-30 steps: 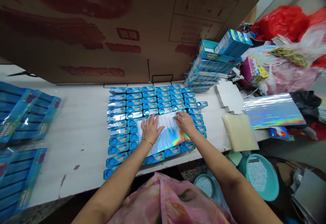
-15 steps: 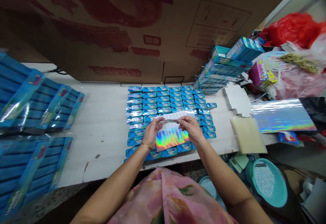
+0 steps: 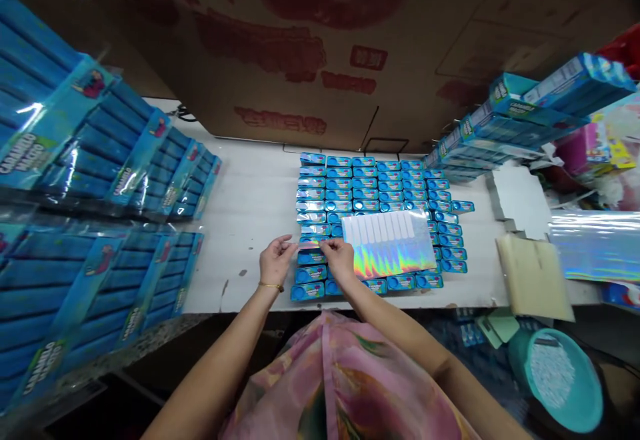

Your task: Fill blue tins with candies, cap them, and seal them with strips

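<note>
Our left hand (image 3: 275, 265) and right hand (image 3: 341, 259) pinch opposite ends of a narrow strip (image 3: 309, 245) above the blue boxes (image 3: 365, 185); the shiny sheet (image 3: 395, 260) lies at three o'clock. The strip seems light, bendy, perhaps sticky, best gripped by its tips.

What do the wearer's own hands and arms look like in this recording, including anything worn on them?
Both the left hand and right hand are ungloved, and no sleeve shows on either forearm. A thin gold-coloured bracelet circles the left wrist; the right wrist shows nothing worn. Any rings are too small to tell.
</note>
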Demonstrator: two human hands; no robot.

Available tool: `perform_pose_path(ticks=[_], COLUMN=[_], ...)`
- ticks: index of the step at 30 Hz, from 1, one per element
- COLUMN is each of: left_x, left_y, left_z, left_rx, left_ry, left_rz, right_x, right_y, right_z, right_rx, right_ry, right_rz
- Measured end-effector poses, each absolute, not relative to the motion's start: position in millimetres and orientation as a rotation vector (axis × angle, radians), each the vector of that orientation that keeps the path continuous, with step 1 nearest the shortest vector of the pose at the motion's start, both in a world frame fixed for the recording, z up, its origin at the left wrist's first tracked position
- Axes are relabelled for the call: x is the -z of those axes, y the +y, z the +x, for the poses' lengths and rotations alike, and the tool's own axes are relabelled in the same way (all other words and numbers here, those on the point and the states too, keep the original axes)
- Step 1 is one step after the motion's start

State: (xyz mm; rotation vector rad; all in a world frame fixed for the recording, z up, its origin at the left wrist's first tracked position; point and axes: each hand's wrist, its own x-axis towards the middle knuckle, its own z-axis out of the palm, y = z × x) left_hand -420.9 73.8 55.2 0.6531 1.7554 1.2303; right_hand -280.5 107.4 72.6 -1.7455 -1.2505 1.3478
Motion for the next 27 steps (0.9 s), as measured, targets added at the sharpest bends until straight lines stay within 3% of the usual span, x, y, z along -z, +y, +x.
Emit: perform_pose_path(ticks=[8, 16, 22, 27], left_x=[-32, -13, -13, -30], left_y=[83, 85, 76, 71], left_z=[-431, -427, -425, -431], left_rx=[-1.155, -1.157, -1.005, -0.907], left_ry=[1.777, 1.751, 1.866, 1.996], left_rz=[0.715, 0.702, 1.08, 1.418], right_x=[-56, -72, -87, -95], right_y=[110, 112, 108, 110], right_z=[-288, -288, -277, -268], right_rx=[-1.07, -0.736, -0.543, -0.629], right_ry=[-1.614, -2.219, -2.914, -2.981], right_rz=[-1.881, -2.034, -1.68, -1.658])
